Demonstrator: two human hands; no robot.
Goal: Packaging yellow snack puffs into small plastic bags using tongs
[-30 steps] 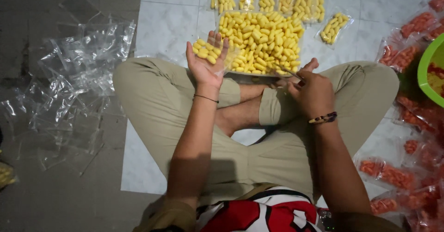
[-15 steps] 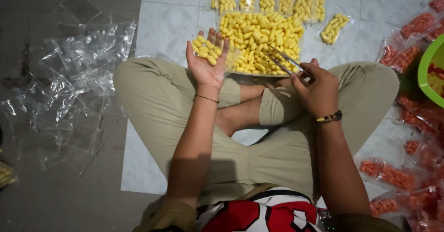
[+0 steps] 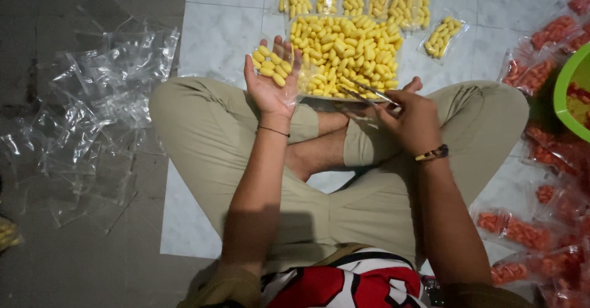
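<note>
Fingers of the left hand are spreading open, palm up, cradling a small clear bag of yellow capsules. Right hand is pinching metal tweezers, their tips lying among the yellow capsule pile just beyond.

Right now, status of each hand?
Left hand: open, palm up, cradling a small clear bag of yellow pieces.
Right hand: closed on metal tongs over the yellow pile.

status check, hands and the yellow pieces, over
Left hand palm up, cradling a small bag of yellow pieces. Right hand gripping tongs, tips at the tray pile's near edge. Nothing in the way.
</note>
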